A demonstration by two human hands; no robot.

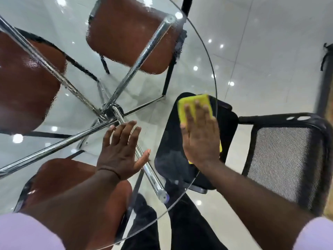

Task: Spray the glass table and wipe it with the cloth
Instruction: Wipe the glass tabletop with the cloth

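Observation:
The round glass table (207,56) fills the left and middle of the view, with wet, rippled patches over its far part. A folded yellow cloth (193,102) lies on the glass close to the right rim. My right hand (200,134) lies flat on the cloth with straight fingers and presses it onto the glass. Flat on the bare glass to its left rests my left hand (122,150), fingers spread and holding nothing. No spray bottle is in view.
Chrome table legs (68,83) cross beneath the glass. Three brown padded chairs (129,37) stand under the table at the far, left and near sides. A black mesh-backed chair (284,159) sits at the right, its seat under the table's rim. The floor is glossy white tile.

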